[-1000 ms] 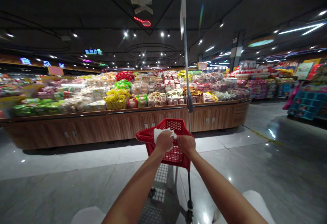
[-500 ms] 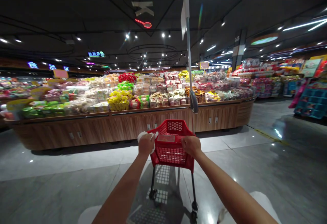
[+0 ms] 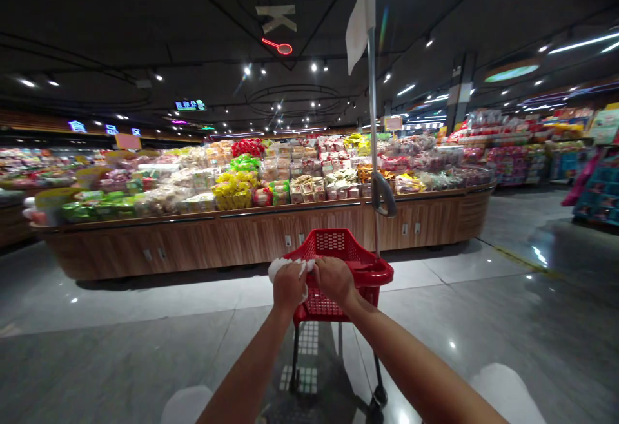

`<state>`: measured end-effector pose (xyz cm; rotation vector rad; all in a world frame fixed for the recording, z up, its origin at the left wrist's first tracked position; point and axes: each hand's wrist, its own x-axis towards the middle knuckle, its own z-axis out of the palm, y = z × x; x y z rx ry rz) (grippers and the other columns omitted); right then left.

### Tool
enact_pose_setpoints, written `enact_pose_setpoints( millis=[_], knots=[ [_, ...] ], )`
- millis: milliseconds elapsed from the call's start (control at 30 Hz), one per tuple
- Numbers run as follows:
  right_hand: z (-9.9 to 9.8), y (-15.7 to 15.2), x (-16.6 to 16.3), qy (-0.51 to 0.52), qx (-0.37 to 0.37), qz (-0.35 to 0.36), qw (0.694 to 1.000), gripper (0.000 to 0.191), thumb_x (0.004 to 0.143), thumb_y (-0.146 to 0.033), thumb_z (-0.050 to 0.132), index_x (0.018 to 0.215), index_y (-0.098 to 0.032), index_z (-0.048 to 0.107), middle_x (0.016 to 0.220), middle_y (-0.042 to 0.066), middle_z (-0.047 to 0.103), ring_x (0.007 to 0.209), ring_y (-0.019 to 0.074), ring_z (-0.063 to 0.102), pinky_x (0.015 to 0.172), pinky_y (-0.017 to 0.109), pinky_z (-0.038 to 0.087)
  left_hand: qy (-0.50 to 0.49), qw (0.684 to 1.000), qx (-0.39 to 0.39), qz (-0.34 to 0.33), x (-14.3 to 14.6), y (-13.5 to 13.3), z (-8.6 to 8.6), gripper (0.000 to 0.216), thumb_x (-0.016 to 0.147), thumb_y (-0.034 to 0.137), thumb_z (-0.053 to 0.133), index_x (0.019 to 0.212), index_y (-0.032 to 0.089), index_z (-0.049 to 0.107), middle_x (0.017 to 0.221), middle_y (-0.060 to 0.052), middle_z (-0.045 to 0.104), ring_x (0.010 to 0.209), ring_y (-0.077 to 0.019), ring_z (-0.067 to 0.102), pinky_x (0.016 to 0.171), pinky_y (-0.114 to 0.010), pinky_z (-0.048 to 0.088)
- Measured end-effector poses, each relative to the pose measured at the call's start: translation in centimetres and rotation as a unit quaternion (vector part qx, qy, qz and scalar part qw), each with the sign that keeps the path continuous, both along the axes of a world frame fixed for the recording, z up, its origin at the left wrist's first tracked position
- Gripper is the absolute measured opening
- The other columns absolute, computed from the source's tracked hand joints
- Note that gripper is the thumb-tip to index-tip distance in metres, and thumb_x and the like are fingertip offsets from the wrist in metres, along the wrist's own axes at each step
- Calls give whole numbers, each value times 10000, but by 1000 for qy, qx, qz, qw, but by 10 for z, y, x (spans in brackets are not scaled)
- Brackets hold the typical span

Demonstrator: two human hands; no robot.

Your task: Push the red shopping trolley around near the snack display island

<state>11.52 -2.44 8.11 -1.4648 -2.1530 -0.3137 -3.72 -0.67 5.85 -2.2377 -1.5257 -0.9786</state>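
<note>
A small red shopping cart point(image 3: 358, 263) stands on the grey floor in front of me. My left hand point(image 3: 289, 285) is closed on a white cloth point(image 3: 278, 266) and presses it against the cart's near left rim. My right hand point(image 3: 333, 279) grips the near rim right beside the left hand, fingers curled over the red plastic. A metal pole point(image 3: 373, 147) with a white flag point(image 3: 360, 21) rises from the cart's right side.
A long wooden display counter point(image 3: 251, 237) piled with packaged snacks point(image 3: 232, 185) runs across behind the cart. More stocked shelves point(image 3: 503, 150) and blue crates point(image 3: 597, 195) stand at the right. Glossy grey floor tiles point(image 3: 507, 321) spread to both sides.
My hands were together at first, spread apart to the cart's two corners, then came back together at the left rim. The cart has turned and shifted slightly right.
</note>
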Motion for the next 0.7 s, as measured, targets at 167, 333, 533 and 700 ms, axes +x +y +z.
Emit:
enact_pose_setpoints(
  millis=[167, 333, 533, 700],
  knots=[
    [-4, 0, 10, -6, 39, 12, 999, 341, 987, -273, 322, 962, -173, 648, 919, 79, 695, 881, 169, 625, 817, 279, 422, -35, 997, -66, 27, -37, 10, 19, 349, 946, 334, 398, 769, 201, 668, 795, -60, 700, 793, -196, 628, 785, -318, 467],
    [-7, 3, 8, -4, 37, 5, 999, 326, 978, -244, 333, 947, -161, 647, 916, 89, 696, 875, 173, 628, 809, 279, 421, -97, 994, -41, -12, -20, 2, 8, 249, 881, 202, 451, 942, 202, 693, 1038, -70, 716, 1013, -208, 628, 950, -358, 467],
    [-1, 6, 19, -13, 10, 40, 999, 237, 935, -213, 423, 931, -158, 654, 943, 91, 714, 871, 175, 641, 804, 262, 428, -94, 992, -39, -81, 35, -6, 4, 360, 807, 108, 491, 1101, 193, 680, 1161, -75, 690, 1116, -218, 605, 1037, -387, 443],
    [6, 13, 63, -8, -36, 11, 999, 325, 978, -271, 365, 1003, -196, 681, 989, 68, 729, 915, 167, 661, 805, 251, 444, -40, 989, -75, -125, 9, 0, 14, 324, 831, 146, 512, 1082, 241, 695, 1129, -37, 709, 1087, -198, 624, 1036, -358, 436]
  ],
)
